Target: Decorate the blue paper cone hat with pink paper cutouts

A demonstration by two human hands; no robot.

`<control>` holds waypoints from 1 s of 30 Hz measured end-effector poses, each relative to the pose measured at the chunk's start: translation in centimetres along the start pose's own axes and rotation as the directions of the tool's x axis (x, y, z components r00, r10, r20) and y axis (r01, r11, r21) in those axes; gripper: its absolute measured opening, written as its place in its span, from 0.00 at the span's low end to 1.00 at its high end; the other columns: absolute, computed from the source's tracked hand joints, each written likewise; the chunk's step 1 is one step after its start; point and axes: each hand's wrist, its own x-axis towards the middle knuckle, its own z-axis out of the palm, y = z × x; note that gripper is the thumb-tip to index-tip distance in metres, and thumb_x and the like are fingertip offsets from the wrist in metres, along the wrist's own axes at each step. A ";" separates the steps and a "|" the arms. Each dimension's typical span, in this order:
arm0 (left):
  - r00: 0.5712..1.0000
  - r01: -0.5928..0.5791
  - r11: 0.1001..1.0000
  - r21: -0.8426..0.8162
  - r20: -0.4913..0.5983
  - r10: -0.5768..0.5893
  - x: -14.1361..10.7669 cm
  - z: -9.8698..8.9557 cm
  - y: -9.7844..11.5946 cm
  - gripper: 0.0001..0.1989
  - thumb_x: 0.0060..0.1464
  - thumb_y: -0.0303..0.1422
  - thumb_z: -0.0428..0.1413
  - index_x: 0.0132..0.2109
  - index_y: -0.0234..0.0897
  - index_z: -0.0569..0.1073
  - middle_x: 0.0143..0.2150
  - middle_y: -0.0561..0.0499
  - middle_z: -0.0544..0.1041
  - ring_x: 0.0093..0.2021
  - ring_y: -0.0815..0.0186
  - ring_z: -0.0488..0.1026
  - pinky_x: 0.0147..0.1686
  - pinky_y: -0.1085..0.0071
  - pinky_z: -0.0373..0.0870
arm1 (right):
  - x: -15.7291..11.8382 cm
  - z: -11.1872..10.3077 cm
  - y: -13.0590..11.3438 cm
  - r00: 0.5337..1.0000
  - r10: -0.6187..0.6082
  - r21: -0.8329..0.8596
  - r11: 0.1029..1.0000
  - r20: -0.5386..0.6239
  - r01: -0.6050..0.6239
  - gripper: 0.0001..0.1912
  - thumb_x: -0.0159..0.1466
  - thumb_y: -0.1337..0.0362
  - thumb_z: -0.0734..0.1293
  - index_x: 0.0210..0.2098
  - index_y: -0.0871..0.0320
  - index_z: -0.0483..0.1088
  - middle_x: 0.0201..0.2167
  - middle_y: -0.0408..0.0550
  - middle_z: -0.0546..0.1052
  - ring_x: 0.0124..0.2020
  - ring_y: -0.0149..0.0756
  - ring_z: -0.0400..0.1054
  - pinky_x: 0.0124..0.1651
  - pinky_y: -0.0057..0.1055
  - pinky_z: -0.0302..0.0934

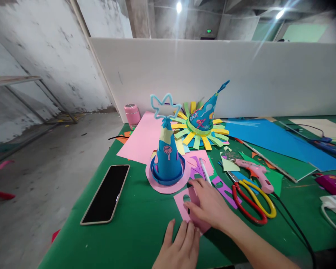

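A pink sheet with cut-out holes [180,203] lies on the green table, partly hidden by my hands. My right hand [208,203] rests over its upper right part, thumb and forefinger apart. At the sheet's lower edge is my left hand [180,246], fingers stretched out and slightly spread, the tips touching or just beside the pink sheet. Just beyond stands a blue cone hat [168,160] on a pink round brim, topped by a light-blue star-shaped pipe cleaner [165,106]. Purple cut-out scraps [226,190] and a white pen [205,171] lie beside my right hand.
Scissors [250,203] and a pink glue gun [256,172] with a cord lie at right. A phone [106,194] lies at left. Behind are a decorated cone hat [203,116] with yellow-green strips, a blue sheet [280,140], a pink can-shaped object [132,115] and a white partition [218,74].
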 end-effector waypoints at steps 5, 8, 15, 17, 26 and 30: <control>1.000 -0.006 1.000 0.018 -0.011 0.007 0.0 -0.3 -0.2 0.16 0.58 0.27 0.43 0.50 0.37 0.69 0.46 0.53 0.76 0.47 0.62 0.67 0.45 0.64 0.59 | 1.4 -0.5 -0.2 0.998 -0.038 0.003 0.999 0.048 0.038 0.11 0.55 0.59 0.63 0.35 0.59 0.67 0.34 0.53 0.69 0.36 0.46 0.64 0.36 0.40 0.58; 1.000 0.000 1.000 -0.001 -0.012 0.000 0.0 -0.2 -0.2 0.15 0.57 0.27 0.44 0.49 0.37 0.69 0.46 0.52 0.76 0.47 0.62 0.67 0.46 0.65 0.58 | 1.1 -0.9 -0.2 0.996 -0.069 0.048 0.997 0.058 0.066 0.07 0.56 0.62 0.62 0.33 0.58 0.67 0.35 0.52 0.69 0.36 0.44 0.64 0.37 0.38 0.57; 0.992 0.093 0.973 -0.210 -0.062 -0.109 -0.7 0.3 -0.5 0.18 0.54 0.35 0.49 0.51 0.36 0.66 0.46 0.46 0.75 0.46 0.60 0.68 0.45 0.65 0.62 | -0.7 -1.7 0.6 0.992 -0.107 0.338 0.938 0.068 0.078 0.05 0.62 0.66 0.58 0.30 0.55 0.62 0.26 0.39 0.70 0.28 0.29 0.64 0.30 0.23 0.57; 0.936 0.268 0.892 -0.365 -0.121 -0.331 -0.9 0.1 -0.9 0.22 0.50 0.36 0.52 0.52 0.32 0.63 0.45 0.39 0.73 0.46 0.56 0.69 0.44 0.61 0.65 | -1.1 -2.2 0.6 0.993 -0.113 0.453 0.887 0.025 0.089 0.04 0.61 0.67 0.59 0.30 0.56 0.63 0.27 0.40 0.70 0.29 0.29 0.64 0.31 0.23 0.57; 0.727 0.535 -0.006 -0.845 0.463 -0.507 3.3 -3.0 -2.6 0.05 0.49 0.29 0.50 0.27 0.35 0.68 0.24 0.52 0.68 0.25 0.68 0.65 0.26 0.73 0.65 | -1.2 -3.2 -1.8 0.963 -0.268 0.527 0.824 0.041 0.207 0.04 0.61 0.68 0.61 0.31 0.56 0.67 0.28 0.41 0.71 0.31 0.29 0.65 0.33 0.23 0.57; 0.635 0.518 -0.257 -0.816 0.568 -0.523 4.3 -2.5 -3.1 0.07 0.49 0.32 0.51 0.27 0.34 0.67 0.23 0.54 0.67 0.24 0.69 0.63 0.26 0.75 0.62 | -1.4 -3.0 -0.5 0.992 -0.075 0.511 0.851 -0.105 0.118 0.11 0.61 0.64 0.61 0.44 0.54 0.63 0.40 0.45 0.71 0.39 0.32 0.65 0.41 0.26 0.60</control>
